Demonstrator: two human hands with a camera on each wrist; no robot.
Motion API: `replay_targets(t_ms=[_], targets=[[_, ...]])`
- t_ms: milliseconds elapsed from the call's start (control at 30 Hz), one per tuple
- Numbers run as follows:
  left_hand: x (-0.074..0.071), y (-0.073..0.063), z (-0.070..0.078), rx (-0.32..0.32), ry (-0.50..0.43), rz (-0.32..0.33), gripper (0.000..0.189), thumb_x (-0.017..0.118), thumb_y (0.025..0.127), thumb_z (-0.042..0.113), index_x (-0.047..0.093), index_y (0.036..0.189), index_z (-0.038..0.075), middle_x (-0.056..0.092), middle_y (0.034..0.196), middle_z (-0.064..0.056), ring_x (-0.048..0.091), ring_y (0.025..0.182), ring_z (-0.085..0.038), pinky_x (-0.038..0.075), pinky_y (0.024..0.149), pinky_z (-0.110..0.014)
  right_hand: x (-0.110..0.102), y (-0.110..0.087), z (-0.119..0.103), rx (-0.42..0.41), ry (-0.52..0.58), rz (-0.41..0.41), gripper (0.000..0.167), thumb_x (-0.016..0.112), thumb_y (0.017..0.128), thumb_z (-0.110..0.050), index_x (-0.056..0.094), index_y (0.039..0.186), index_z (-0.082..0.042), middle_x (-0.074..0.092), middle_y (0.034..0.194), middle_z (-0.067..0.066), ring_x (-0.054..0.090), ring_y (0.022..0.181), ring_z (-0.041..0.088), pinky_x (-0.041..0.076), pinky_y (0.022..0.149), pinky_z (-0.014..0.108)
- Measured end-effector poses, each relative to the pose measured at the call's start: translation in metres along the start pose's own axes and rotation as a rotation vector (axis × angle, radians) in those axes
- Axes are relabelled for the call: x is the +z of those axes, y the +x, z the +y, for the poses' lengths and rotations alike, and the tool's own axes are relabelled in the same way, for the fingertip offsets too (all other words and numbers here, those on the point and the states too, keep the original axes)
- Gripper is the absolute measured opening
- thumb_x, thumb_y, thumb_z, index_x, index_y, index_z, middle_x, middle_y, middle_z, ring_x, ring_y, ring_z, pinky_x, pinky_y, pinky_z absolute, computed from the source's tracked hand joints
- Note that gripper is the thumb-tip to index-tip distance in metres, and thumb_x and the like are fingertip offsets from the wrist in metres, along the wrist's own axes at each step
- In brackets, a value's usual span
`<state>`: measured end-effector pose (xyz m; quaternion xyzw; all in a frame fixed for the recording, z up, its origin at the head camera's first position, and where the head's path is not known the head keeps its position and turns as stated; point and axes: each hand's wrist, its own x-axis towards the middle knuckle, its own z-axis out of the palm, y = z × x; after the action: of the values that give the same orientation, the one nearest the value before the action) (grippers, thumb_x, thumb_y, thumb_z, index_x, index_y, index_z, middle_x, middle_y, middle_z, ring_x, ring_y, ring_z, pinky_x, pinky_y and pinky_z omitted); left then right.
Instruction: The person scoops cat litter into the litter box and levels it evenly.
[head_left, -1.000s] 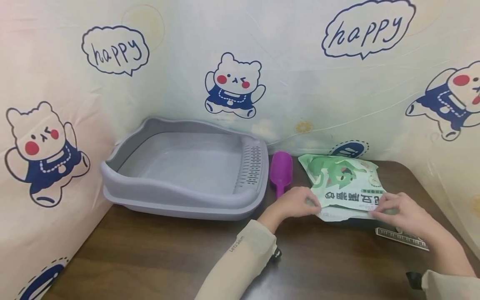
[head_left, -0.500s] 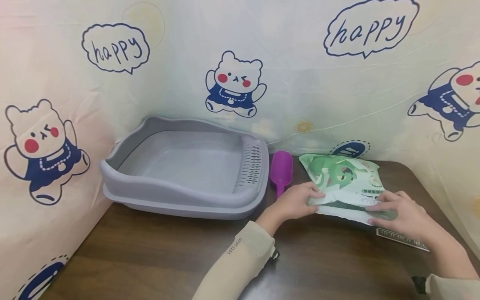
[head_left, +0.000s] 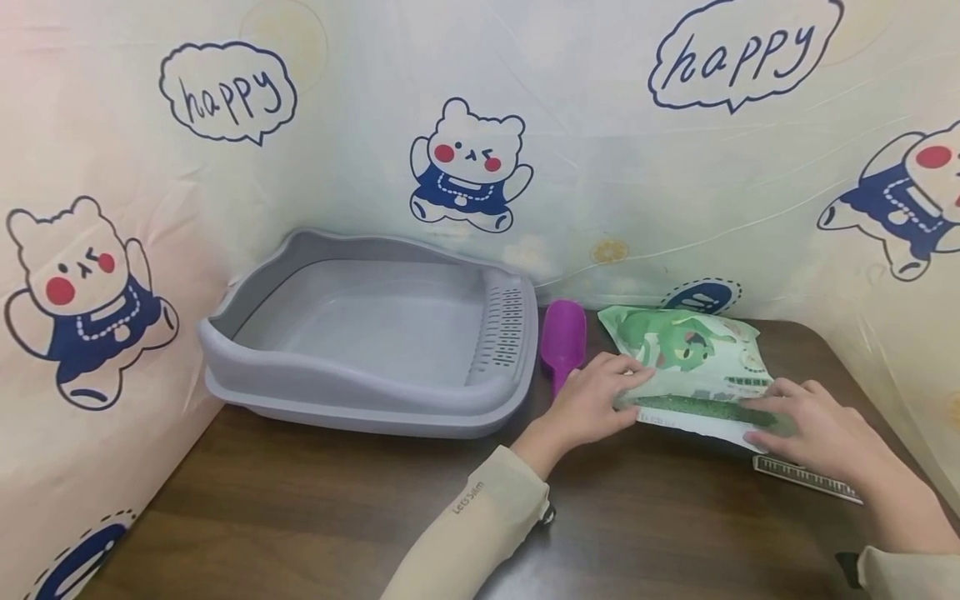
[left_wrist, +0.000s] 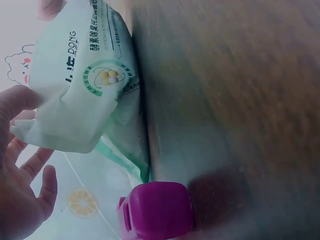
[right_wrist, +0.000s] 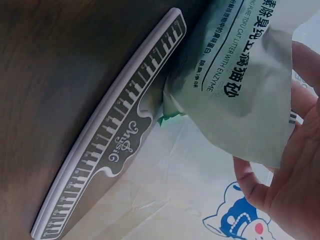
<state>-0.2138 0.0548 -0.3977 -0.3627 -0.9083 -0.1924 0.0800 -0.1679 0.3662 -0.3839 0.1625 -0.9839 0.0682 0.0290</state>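
A green and white bag of tofu cat litter (head_left: 686,350) lies on the table at the right, its near end gaping and green pellets visible inside. My left hand (head_left: 592,400) pinches the left corner of the bag's mouth between thumb and fingers. At the right corner, my right hand (head_left: 817,429) grips the edge the same way, thumb below and fingers above. Close up, the left wrist view has the loose white flap of the bag (left_wrist: 75,110) at the thumb. In the right wrist view, fingers of the right hand (right_wrist: 297,170) show behind the bag's corner (right_wrist: 240,115).
A grey litter box (head_left: 352,396) with a slotted step stands at the left. Between it and the bag lies a purple scoop (head_left: 564,333). A ruler with piano-key print (head_left: 806,479) lies beside my right hand. Printed cloth (head_left: 585,167) lines the back and sides.
The mouth of the bag has been spread wider, showing the green pellets. My left hand has edged up, and the near flap has come down toward me with the right thumb.
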Motion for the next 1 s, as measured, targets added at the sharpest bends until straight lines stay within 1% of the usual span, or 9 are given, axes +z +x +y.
replay_targets(t_ms=[167,300,433,533,600,667,767,833,1000], targets=[[-0.001,-0.001,0.002,0.028,0.025,0.022,0.057,0.066,0.094,0.034,0.048,0.147,0.030,0.052,0.141,0.013,0.043,0.132,-0.006,0.043,0.082,-0.026,-0.001,0.000,0.002,0.004,-0.013,-0.019,0.062,0.077,0.081,-0.047,0.065,0.129,-0.010,0.058,0.118,0.010,0.053,0.102,0.034,0.045,0.055,0.046],[0.000,-0.001,0.004,0.061,0.048,0.080,0.057,0.066,0.094,0.035,0.048,0.148,0.029,0.052,0.141,0.012,0.041,0.134,-0.008,0.043,0.079,-0.025,-0.002,-0.001,0.002,-0.009,-0.010,0.053,0.068,0.081,0.079,-0.042,0.061,0.130,-0.002,0.055,0.121,0.014,0.053,0.105,0.036,0.047,0.056,0.051],[0.001,0.001,0.006,0.072,0.069,0.158,0.057,0.067,0.092,0.034,0.050,0.146,0.029,0.054,0.139,0.013,0.042,0.134,-0.009,0.042,0.074,-0.023,-0.001,-0.002,0.001,-0.033,-0.024,0.146,0.067,0.083,0.077,-0.036,0.061,0.127,0.002,0.054,0.120,0.014,0.052,0.104,0.035,0.047,0.056,0.054],[0.001,0.003,0.006,0.072,0.062,0.171,0.055,0.066,0.092,0.033,0.052,0.145,0.029,0.055,0.137,0.013,0.042,0.133,-0.010,0.042,0.073,-0.023,0.000,-0.003,0.002,-0.052,-0.039,0.188,0.062,0.083,0.076,-0.032,0.062,0.125,0.002,0.056,0.119,0.014,0.053,0.102,0.034,0.046,0.052,0.050],[0.001,0.004,0.006,0.081,0.047,0.136,0.050,0.064,0.094,0.036,0.053,0.143,0.032,0.052,0.141,0.012,0.040,0.135,-0.011,0.043,0.077,-0.025,0.000,-0.003,0.003,-0.063,-0.049,0.214,0.060,0.083,0.076,-0.028,0.062,0.124,0.001,0.057,0.118,0.014,0.054,0.100,0.034,0.045,0.051,0.048],[0.001,0.006,0.007,0.102,0.022,0.069,0.043,0.063,0.096,0.042,0.059,0.138,0.035,0.044,0.150,0.012,0.035,0.140,-0.011,0.045,0.084,-0.028,0.001,-0.003,0.005,-0.074,-0.060,0.230,0.060,0.084,0.074,-0.026,0.061,0.124,0.001,0.058,0.117,0.015,0.054,0.100,0.035,0.044,0.050,0.047],[0.001,0.008,0.009,0.123,0.021,-0.057,0.041,0.065,0.088,0.057,0.065,0.127,0.042,0.024,0.163,0.013,0.026,0.148,-0.013,0.047,0.092,-0.036,0.000,-0.003,0.007,-0.092,-0.066,0.248,0.062,0.085,0.071,-0.023,0.060,0.123,0.001,0.058,0.117,0.017,0.054,0.100,0.036,0.046,0.051,0.049],[0.000,0.009,0.010,0.132,0.029,-0.110,0.035,0.069,0.084,0.059,0.071,0.115,0.043,0.017,0.166,0.014,0.024,0.150,-0.016,0.048,0.093,-0.039,0.000,-0.003,0.009,-0.110,-0.067,0.257,0.064,0.085,0.069,-0.023,0.060,0.123,0.000,0.058,0.117,0.016,0.053,0.101,0.035,0.047,0.052,0.050],[-0.003,0.009,0.012,0.129,0.036,-0.138,0.004,0.071,0.089,0.043,0.074,0.088,0.040,0.031,0.161,0.013,0.032,0.146,-0.018,0.050,0.090,-0.041,-0.001,-0.005,0.010,-0.144,-0.074,0.270,0.067,0.086,0.065,-0.021,0.060,0.123,0.000,0.057,0.117,0.014,0.052,0.100,0.034,0.047,0.052,0.048]])
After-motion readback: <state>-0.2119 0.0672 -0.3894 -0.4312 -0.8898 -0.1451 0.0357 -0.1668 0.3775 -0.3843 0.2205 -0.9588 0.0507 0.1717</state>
